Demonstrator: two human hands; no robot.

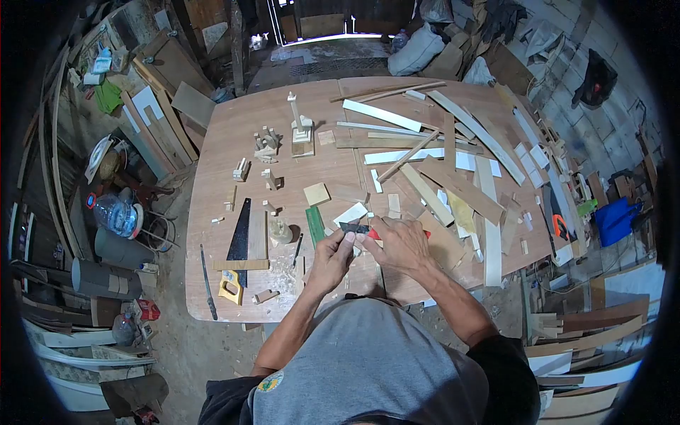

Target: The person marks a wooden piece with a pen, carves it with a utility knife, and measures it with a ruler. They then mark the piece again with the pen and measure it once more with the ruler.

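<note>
In my right hand [402, 244] is a red-handled knife [373, 233], its dark blade pointing left. My left hand [329, 263] is closed just left of it, fingers and thumb pinched at the blade; whatever it grips is too small or hidden to make out. The two thumbs almost meet below the blade. Just beyond the hands lie a pale wood piece [350, 214] and a green strip [315, 227]. A cloudy jar [280, 231] stands left of my left hand, near a dark slim tool [297, 249] and scattered wood shavings [282, 280].
A handsaw [241, 234] with a yellow handle [230, 287] lies on the table's left side. Small wooden models [302, 134] stand farther back. Long wood strips [425, 156] are heaped on the right, with another saw [559, 225] at the right edge.
</note>
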